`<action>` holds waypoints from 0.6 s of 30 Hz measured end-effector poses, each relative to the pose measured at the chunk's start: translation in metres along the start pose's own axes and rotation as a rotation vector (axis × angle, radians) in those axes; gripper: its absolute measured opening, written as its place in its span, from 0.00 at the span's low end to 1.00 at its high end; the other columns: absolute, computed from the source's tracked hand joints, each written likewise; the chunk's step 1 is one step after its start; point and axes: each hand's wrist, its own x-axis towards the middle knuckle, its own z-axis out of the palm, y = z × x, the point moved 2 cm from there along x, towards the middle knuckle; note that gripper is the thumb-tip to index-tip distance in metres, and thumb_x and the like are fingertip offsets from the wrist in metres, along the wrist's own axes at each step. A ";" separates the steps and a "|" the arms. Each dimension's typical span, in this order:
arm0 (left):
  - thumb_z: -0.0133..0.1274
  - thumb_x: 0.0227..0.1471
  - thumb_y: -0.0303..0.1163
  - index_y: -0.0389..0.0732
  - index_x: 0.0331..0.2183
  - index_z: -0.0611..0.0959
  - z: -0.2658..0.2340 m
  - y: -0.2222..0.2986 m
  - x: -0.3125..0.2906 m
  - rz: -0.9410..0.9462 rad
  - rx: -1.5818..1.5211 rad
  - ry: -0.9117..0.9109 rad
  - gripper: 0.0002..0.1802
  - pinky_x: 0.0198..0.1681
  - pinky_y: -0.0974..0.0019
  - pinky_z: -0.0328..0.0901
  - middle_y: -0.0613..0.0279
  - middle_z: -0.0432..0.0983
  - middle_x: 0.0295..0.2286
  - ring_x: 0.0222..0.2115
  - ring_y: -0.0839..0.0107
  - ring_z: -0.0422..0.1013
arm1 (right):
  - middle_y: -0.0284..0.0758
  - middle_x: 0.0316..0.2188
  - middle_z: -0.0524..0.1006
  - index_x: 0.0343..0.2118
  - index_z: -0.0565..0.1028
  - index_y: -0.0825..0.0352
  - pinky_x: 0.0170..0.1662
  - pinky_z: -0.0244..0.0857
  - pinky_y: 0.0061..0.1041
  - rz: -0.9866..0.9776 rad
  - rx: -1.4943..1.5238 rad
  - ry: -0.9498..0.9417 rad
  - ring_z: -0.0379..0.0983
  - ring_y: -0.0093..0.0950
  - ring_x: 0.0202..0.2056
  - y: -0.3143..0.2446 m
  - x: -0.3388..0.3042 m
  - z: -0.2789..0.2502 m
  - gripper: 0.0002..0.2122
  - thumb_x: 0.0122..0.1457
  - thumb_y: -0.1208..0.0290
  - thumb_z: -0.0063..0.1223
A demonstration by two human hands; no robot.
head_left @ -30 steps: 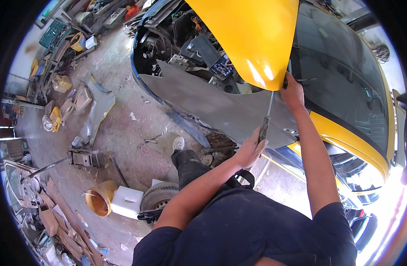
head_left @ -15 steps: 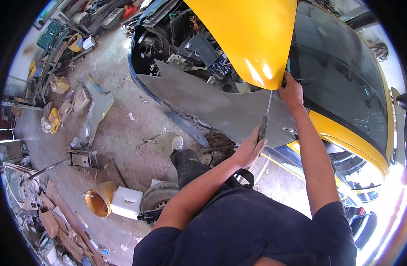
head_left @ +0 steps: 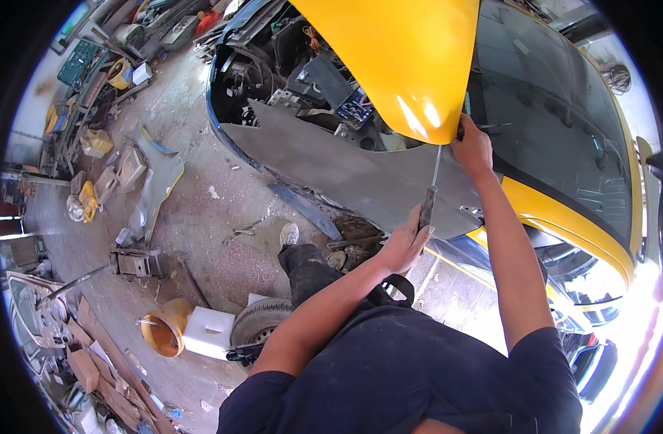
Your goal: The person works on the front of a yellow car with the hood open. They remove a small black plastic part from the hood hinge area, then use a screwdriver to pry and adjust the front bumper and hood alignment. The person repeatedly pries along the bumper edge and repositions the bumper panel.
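My left hand (head_left: 402, 246) is closed round the dark handle of a screwdriver (head_left: 428, 205). Its thin metal shaft points up to the lower corner of a raised yellow hood (head_left: 396, 65), where the tip is hidden. Right at that corner is my right hand (head_left: 473, 150), its fingers bent in by the hood's edge. A small dark piece shows beside those fingers, but I cannot make out what they grip. Below the hood lies a grey, unpainted fender (head_left: 339, 170) on the car's side.
The engine bay (head_left: 310, 79) lies open left of the hood, with a phone (head_left: 355, 108) in it. The windshield (head_left: 548, 108) is to the right. On the floor are a loose fender panel (head_left: 161, 181), a yellow bucket (head_left: 165, 328), a white block (head_left: 207, 333) and a wheel (head_left: 259, 325).
The hood and car sit very slightly farther left and up in view. Both hands keep nearly the same pose, with the screwdriver still in my left hand.
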 end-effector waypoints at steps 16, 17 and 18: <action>0.46 0.75 0.39 0.35 0.74 0.53 0.002 0.002 0.001 0.019 -0.020 0.021 0.37 0.35 0.56 0.71 0.54 0.77 0.26 0.26 0.61 0.76 | 0.47 0.51 0.86 0.67 0.73 0.54 0.59 0.75 0.49 0.037 0.050 -0.028 0.82 0.51 0.54 -0.009 -0.003 -0.010 0.31 0.59 0.73 0.65; 0.46 0.75 0.39 0.35 0.74 0.53 0.002 0.002 0.000 0.024 -0.025 0.027 0.37 0.35 0.56 0.71 0.54 0.76 0.26 0.26 0.61 0.76 | 0.47 0.51 0.86 0.67 0.73 0.54 0.59 0.75 0.49 0.014 0.068 -0.021 0.82 0.51 0.54 -0.009 -0.002 -0.010 0.31 0.59 0.73 0.65; 0.46 0.75 0.39 0.35 0.74 0.54 0.001 0.001 0.000 0.017 -0.019 0.022 0.37 0.35 0.56 0.71 0.54 0.76 0.26 0.26 0.61 0.76 | 0.47 0.51 0.86 0.67 0.73 0.53 0.59 0.75 0.49 0.004 0.068 -0.016 0.82 0.51 0.54 -0.010 -0.002 -0.010 0.31 0.60 0.73 0.65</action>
